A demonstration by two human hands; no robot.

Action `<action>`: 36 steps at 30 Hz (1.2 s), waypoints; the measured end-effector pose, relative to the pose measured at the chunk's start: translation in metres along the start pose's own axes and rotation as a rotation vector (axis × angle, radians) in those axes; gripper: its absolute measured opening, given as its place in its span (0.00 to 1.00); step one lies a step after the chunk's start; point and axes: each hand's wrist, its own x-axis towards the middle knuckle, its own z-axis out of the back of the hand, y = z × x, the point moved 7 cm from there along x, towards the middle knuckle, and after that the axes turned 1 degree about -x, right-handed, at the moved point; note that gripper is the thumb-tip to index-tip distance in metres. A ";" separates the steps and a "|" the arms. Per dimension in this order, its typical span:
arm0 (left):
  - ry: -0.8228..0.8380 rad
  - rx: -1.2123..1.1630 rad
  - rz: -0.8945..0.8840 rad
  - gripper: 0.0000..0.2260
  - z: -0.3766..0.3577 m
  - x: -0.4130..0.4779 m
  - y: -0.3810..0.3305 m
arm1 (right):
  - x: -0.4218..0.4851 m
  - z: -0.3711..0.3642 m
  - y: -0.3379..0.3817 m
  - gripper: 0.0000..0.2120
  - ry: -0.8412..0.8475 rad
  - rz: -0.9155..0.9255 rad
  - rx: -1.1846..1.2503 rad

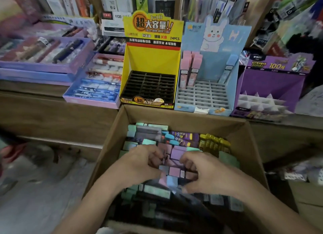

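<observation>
An open cardboard box in front of me is packed with small pencil-lead cases in pink, blue, green, purple and gold. Both my hands are inside it. My left hand and my right hand have curled fingers around a bundle of pink and blue cases between them. On the shelf behind stands a light-blue bunny display whose slotted tray holds a few pink cases at the back left and one blue case at the right.
A yellow display with a black slotted tray stands left of the bunny display, a purple display to its right. Lilac trays of pens lie on the shelf at left. Stacked stationery fills the back wall.
</observation>
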 end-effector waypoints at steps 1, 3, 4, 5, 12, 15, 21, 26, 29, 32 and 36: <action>0.018 0.019 -0.012 0.17 -0.004 0.000 -0.001 | -0.001 -0.003 0.001 0.34 0.015 0.008 -0.030; 0.042 0.087 -0.039 0.20 -0.010 -0.001 -0.003 | -0.002 -0.008 0.003 0.35 0.016 0.014 -0.083; 0.056 0.116 -0.049 0.22 -0.013 -0.001 -0.004 | -0.002 -0.010 0.004 0.36 0.010 0.010 -0.101; 0.069 0.146 -0.056 0.23 -0.015 -0.001 -0.004 | -0.002 -0.011 0.004 0.36 0.005 0.004 -0.109; 0.012 0.266 -0.110 0.23 -0.017 0.000 -0.006 | -0.001 -0.011 0.001 0.29 0.012 -0.056 -0.054; 0.003 0.249 -0.122 0.21 -0.016 0.000 -0.006 | 0.000 -0.010 0.000 0.25 -0.006 -0.061 -0.043; -0.002 0.187 -0.149 0.12 -0.013 0.003 -0.008 | 0.000 -0.012 -0.007 0.20 0.006 -0.056 0.072; -0.028 0.207 -0.165 0.07 -0.014 0.003 -0.011 | 0.000 -0.014 -0.007 0.17 0.009 -0.029 0.077; -0.039 0.186 -0.151 0.06 -0.014 0.005 -0.012 | 0.000 -0.015 -0.007 0.07 0.016 -0.024 0.088; -0.052 0.190 -0.132 0.08 -0.016 0.006 -0.010 | 0.000 -0.017 -0.008 0.09 0.050 -0.037 0.139; -0.090 -0.057 -0.082 0.16 -0.012 0.007 -0.006 | 0.001 -0.016 -0.011 0.12 0.068 -0.065 0.223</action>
